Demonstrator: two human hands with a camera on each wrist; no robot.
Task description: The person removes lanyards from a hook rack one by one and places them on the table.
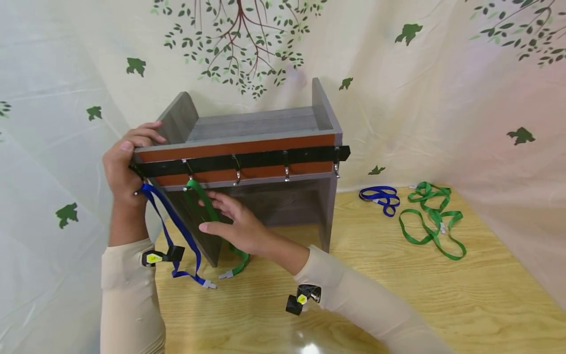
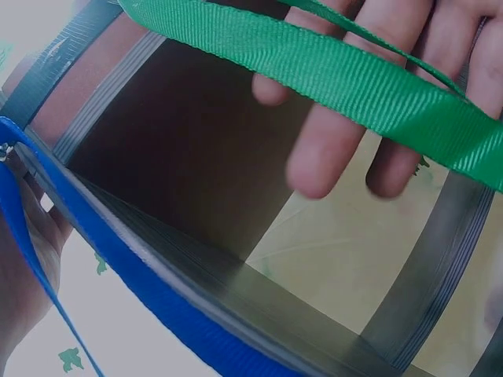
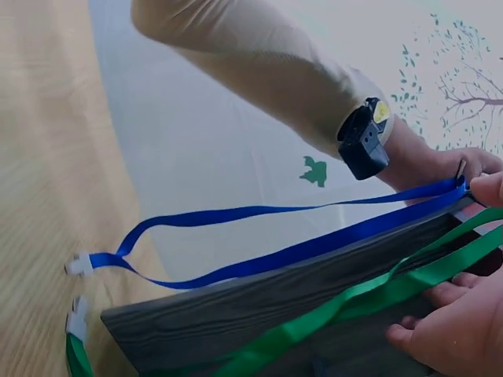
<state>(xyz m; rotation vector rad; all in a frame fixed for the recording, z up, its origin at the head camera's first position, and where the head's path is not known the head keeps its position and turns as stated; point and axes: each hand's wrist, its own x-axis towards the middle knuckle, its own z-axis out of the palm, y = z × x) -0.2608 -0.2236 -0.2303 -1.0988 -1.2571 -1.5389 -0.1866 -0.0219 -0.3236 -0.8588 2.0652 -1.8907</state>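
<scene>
A grey wooden shelf stands on the table with a black hook rail across its orange front. My left hand grips its upper left corner, fingers over the top edge. A blue lanyard hangs from the leftmost hook, beside that wrist. On the hook to its right hangs a green lanyard, its clip end low near the table. My right hand is at this green strap with fingers extended; in the left wrist view its fingers lie behind the strap, not curled round it.
Another blue lanyard lies on the table right of the shelf. Farther right are loosely looped green lanyards. The remaining hooks carry nothing. A leaf-printed cloth hangs behind the wooden table.
</scene>
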